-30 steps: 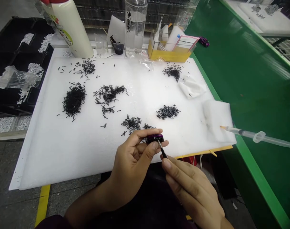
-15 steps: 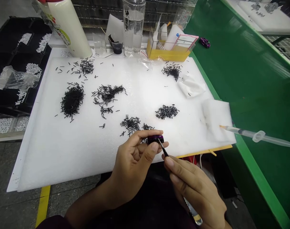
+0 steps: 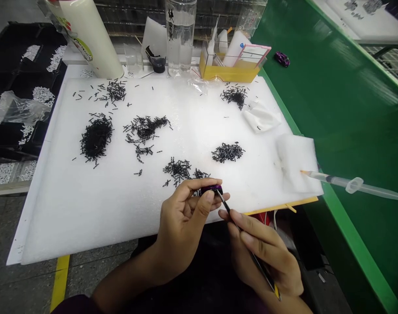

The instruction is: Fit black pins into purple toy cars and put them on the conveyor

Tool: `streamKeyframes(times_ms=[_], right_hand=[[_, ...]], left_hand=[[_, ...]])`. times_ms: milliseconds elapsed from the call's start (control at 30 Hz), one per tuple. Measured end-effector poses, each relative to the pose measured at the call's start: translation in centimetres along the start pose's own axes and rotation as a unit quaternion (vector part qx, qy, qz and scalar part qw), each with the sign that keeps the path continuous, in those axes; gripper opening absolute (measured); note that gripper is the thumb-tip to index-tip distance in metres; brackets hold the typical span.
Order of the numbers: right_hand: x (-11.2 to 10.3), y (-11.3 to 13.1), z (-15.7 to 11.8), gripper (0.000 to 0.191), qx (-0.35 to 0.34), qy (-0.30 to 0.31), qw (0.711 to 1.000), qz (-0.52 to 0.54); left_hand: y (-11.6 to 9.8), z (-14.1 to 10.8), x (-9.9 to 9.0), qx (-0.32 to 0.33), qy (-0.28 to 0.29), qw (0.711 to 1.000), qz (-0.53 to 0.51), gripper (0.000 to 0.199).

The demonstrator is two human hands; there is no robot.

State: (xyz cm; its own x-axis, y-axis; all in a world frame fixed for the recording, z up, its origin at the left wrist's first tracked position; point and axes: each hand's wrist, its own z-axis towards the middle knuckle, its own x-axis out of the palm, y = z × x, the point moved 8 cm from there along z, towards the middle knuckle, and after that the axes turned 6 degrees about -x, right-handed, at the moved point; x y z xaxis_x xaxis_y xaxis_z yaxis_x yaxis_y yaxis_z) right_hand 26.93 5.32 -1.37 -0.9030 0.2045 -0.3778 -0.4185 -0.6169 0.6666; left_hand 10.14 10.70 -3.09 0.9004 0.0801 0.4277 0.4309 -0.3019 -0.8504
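Observation:
My left hand (image 3: 185, 218) is closed around a small purple and black toy car (image 3: 212, 189), held between thumb and fingers over the front of the white foam sheet (image 3: 87, 218). In my right hand (image 3: 267, 248) is a slim pair of tweezers (image 3: 251, 250), slanting up to the left. Their tip touches the near side of the car; whether it grips a part there is too small to tell. Just beyond my left fingers lie small black pieces (image 3: 177, 169) in a loose pile, partly hidden by the hand.
More piles of black pieces (image 3: 96, 137) dot the foam. A syringe (image 3: 354, 185) rests its tip on a folded foam pad (image 3: 297, 161) at right. Along the back stand a cream bottle (image 3: 92, 39), a clear bottle (image 3: 181, 39) and a yellow box (image 3: 229, 72). Another purple car (image 3: 281, 59) sits on the green surface.
My right hand has shifted its hold on the tweezers, turning so more of their shaft shows. Their tip stays at the car, which my left hand keeps nearly still. The view has shifted slightly.

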Motion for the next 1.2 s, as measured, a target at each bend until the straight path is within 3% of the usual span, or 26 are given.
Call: streamKeyframes(times_ms=[100, 167, 400, 467, 700, 800, 967, 1000, 1133, 1200], right_hand=[[0.4, 0.4, 0.0, 0.056, -0.023, -0.062, 0.998, 0.001], [0.5, 0.7, 0.5, 0.051, -0.028, -0.066, 0.997, -0.01], [-0.8, 2.0, 1.5, 0.068, -0.045, -0.015, 0.999, -0.016], [-0.6, 1.9, 1.4, 0.066, -0.042, 0.012, 0.999, -0.013], [0.2, 1.1, 1.5, 0.05, -0.08, 0.022, 0.996, -0.017], [-0.6, 0.2, 1.8, 0.041, -0.031, -0.004, 0.999, -0.011], [-3.9, -1.9, 3.1, 0.034, 0.048, -0.169, 0.984, -0.011], [-4.0, -2.7, 3.5, 0.03, 0.073, -0.161, 0.984, -0.028], [-2.4, -5.6, 4.3, 0.015, 0.163, -0.034, 0.986, -0.03], [-2.5, -6.3, 4.4, 0.014, 0.181, -0.036, 0.983, 0.005]], left_hand=[[0.1, 0.0, 0.1, 0.005, 0.001, 1.0, 0.009, 0.012], [0.0, 0.0, 0.1, 0.007, -0.001, 1.0, 0.012, 0.012], [0.0, 0.1, 0.0, 0.001, -0.011, 1.0, 0.024, 0.016], [0.0, 0.0, 0.0, 0.001, -0.012, 0.999, 0.029, 0.017], [0.2, 0.0, -0.1, 0.006, 0.003, 1.0, 0.011, 0.014], [-0.1, 0.2, -0.1, 0.006, 0.0, 1.0, 0.018, 0.014], [-0.7, 0.3, 0.0, -0.006, -0.001, 1.0, 0.027, 0.014], [-0.8, 0.4, 0.1, -0.003, -0.001, 1.0, 0.031, 0.015], [-0.9, 0.7, 0.7, 0.002, 0.007, 0.999, 0.05, 0.018], [-0.8, 0.9, 1.0, -0.001, 0.016, 0.999, 0.051, 0.018]])
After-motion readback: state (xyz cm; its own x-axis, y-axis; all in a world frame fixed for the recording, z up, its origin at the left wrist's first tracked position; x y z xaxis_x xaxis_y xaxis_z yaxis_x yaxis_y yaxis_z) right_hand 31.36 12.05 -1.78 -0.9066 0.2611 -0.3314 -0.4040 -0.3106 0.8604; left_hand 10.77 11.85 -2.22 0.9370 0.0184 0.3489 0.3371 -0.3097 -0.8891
